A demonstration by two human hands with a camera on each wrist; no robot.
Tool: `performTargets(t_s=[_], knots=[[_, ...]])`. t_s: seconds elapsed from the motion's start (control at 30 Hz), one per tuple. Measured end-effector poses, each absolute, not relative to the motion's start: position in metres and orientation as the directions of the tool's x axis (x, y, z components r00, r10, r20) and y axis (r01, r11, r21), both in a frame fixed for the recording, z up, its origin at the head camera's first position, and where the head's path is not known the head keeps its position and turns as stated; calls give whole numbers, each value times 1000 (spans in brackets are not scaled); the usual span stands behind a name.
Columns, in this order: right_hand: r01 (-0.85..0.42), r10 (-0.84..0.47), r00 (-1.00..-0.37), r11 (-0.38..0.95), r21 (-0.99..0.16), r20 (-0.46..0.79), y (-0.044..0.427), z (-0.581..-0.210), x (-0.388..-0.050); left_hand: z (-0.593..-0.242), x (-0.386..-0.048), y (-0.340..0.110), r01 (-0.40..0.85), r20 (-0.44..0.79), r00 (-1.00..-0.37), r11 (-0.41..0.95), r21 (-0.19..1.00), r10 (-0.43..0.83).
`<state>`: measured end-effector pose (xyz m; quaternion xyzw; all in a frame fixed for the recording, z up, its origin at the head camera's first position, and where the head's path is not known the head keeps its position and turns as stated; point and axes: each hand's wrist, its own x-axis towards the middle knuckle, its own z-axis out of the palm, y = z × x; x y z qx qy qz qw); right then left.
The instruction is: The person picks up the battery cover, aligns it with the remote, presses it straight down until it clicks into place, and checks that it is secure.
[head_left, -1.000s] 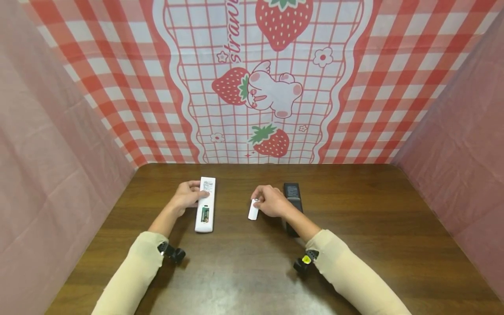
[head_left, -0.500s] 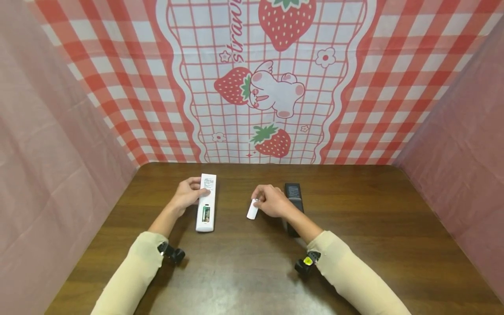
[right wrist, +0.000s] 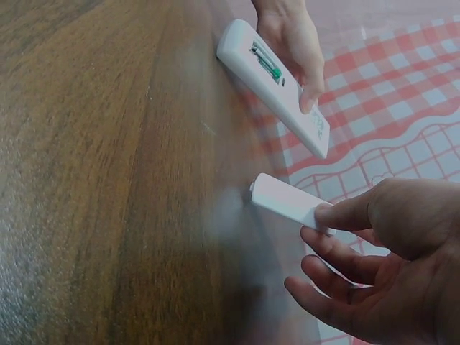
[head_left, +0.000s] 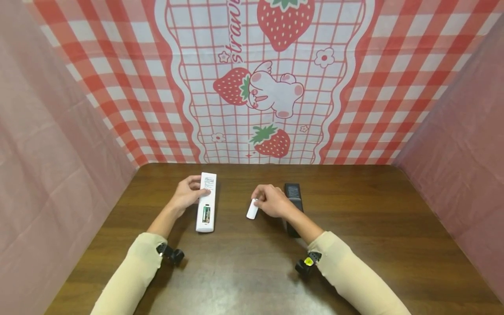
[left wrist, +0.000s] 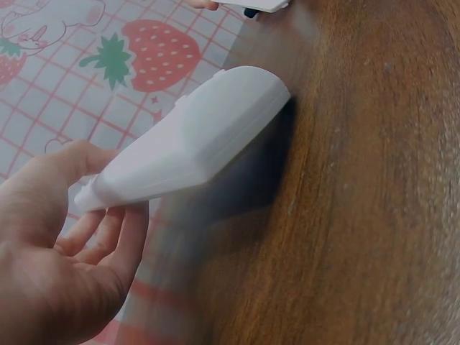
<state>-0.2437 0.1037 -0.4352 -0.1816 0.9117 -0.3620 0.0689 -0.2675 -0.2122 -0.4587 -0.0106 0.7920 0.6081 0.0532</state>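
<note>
My left hand grips a white remote control, thumb on its back and fingers beneath. The remote's back faces up, with its battery compartment uncovered and something green, like batteries, inside. In the left wrist view the remote tilts, its rounded end low near the tabletop. To the right, my right hand pinches a small white battery cover between thumb and fingertips. In the right wrist view the cover is apart from the remote.
A black remote control lies on the brown wooden table, partly hidden under my right hand and forearm. A red checked strawberry cloth hangs at the table's back edge, and pink cloth stands on both sides.
The white remote's far end has risen slightly in the head view, its tilt changing a little. The battery cover has shifted slightly left in my right hand. Both grips stay the same.
</note>
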Motion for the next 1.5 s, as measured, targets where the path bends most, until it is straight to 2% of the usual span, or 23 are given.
performTargets(t_s=[0.67,1.5], knots=[[-289,-379,-925,669,-685,20,104,-435,-243,-457,-268,-213,-87,-102,-994,251,964,48],[-290,-353,-934,652,-701,59,108,-423,-242,-447,-270,-209,-40,-47,-998,215,976,29]])
